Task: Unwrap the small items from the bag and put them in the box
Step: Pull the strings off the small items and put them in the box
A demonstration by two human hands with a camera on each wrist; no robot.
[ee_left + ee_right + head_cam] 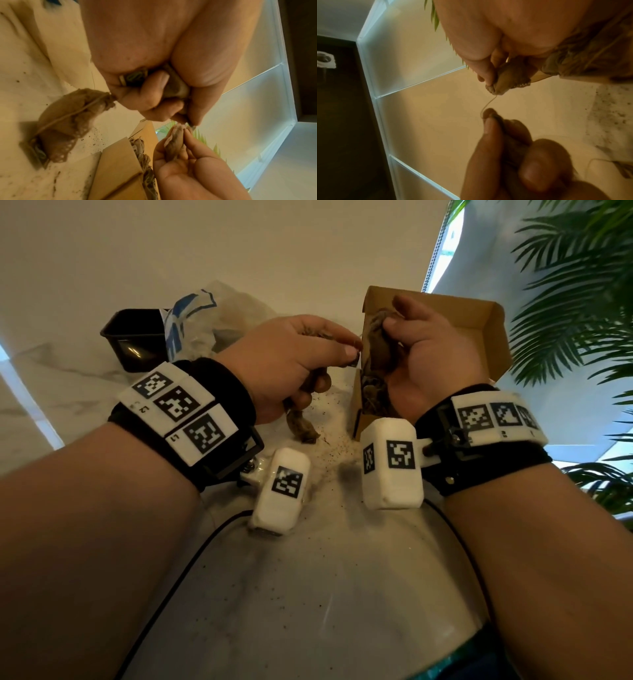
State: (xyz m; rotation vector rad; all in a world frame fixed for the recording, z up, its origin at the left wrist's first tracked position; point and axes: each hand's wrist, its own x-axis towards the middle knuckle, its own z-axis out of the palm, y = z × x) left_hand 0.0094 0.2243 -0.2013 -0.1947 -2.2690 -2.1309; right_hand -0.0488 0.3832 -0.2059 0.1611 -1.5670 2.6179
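My right hand (pixel 404 337) holds a small brown sachet (pixel 376 337) over the open cardboard box (pixel 479 316), pinching it between thumb and fingers (pixel 488 73). A thin thread (pixel 488 104) runs from that sachet (pixel 503 79) to my left hand (pixel 342 347), whose thumb and forefinger pinch its end. The lower left fingers (pixel 154 102) curl round more brown material and a tag. A second sachet (pixel 68 115) hangs below them on a string, just above the table (pixel 325 542). More brown sachets lie in the box (pixel 120 162). The crumpled plastic bag (pixel 205 316) lies behind my left hand.
A black plastic tub (pixel 133 337) stands at the back left beside the bag. Dark crumbs are scattered on the marble table between my hands and the box. Palm leaves (pixel 575 302) reach in from the right. Black cables trail from both wrists towards me.
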